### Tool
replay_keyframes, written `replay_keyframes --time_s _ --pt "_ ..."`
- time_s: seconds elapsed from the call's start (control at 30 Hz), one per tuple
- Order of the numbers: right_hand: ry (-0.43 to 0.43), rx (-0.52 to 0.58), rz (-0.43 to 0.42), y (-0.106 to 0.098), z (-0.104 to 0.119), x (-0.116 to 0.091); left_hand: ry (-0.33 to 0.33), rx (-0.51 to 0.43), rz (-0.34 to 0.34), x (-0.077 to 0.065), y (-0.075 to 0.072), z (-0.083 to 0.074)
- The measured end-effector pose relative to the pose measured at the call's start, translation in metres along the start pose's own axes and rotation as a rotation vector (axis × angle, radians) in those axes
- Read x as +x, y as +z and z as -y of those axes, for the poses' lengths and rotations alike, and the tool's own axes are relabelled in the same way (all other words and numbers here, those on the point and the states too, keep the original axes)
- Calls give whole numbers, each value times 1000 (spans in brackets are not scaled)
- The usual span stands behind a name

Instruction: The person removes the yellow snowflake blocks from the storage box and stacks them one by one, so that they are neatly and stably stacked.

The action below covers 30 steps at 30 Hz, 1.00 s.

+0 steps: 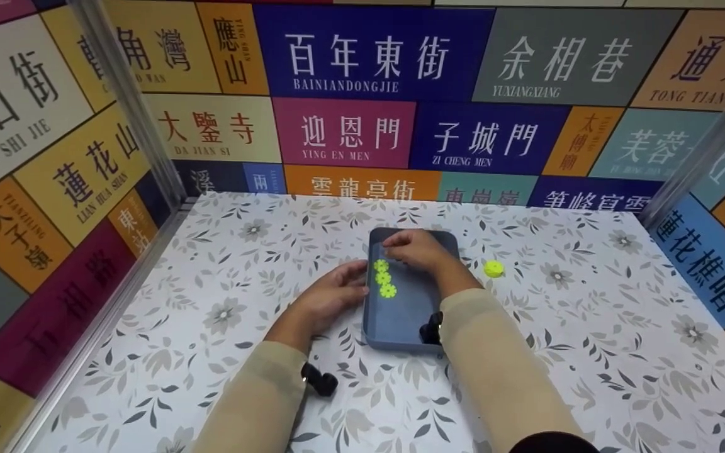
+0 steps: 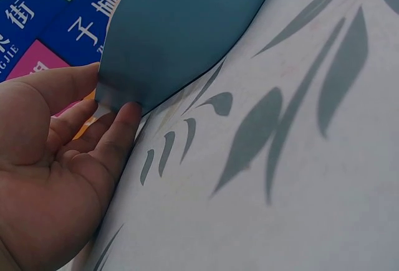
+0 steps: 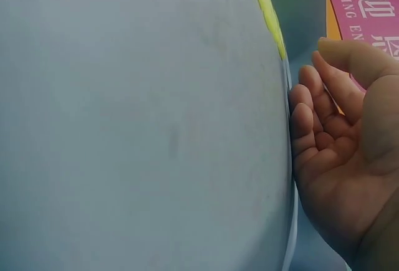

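A blue-grey rectangular tray (image 1: 406, 321) lies on the table. Inside it, along its left side, a short row of yellow-green flower-shaped pieces (image 1: 383, 277) shows; edge-on they form a yellow strip (image 3: 269, 19) in the right wrist view. My left hand (image 1: 331, 296) is at the tray's left wall, its extended fingertips touching the wall in the left wrist view. Over the tray's far part, my right hand (image 1: 418, 248) has its fingers curled, thumb and index tips together, close above the flower row. No yellow piece shows between those tips.
To the right of the tray, a small stack of yellow-green pieces (image 1: 493, 269) sits on the flower-print tablecloth (image 1: 557, 365). Panels with printed street names (image 1: 343, 132) stand at the back and both sides. Each wrist wears a small black camera (image 1: 320, 380).
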State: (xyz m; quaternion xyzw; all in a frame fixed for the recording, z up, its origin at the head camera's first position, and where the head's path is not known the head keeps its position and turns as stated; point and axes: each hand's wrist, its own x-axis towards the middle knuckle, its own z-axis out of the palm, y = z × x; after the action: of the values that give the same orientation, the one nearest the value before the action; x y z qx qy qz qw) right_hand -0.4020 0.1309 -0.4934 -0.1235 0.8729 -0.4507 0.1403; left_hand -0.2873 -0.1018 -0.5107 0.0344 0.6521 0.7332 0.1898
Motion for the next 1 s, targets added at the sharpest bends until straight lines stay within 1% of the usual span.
replay_keyframes --time_s 0.17,0.23,0.5,0.63,1.0 --pt "-16 -31 29 1 -2 -2 -2 6 9 0 -1 1" --pt "-16 -45 35 1 -2 -2 -7 12 1 0 -1 1" --pt "-63 -37 92 -1 -2 0 -29 10 -10 1 -2 -2" --pt "-56 -88 109 -3 -1 -1 -43 21 -25 1 -1 -3" --pt "-83 -239 149 -3 2 -1 -41 29 -18 0 -2 -2"
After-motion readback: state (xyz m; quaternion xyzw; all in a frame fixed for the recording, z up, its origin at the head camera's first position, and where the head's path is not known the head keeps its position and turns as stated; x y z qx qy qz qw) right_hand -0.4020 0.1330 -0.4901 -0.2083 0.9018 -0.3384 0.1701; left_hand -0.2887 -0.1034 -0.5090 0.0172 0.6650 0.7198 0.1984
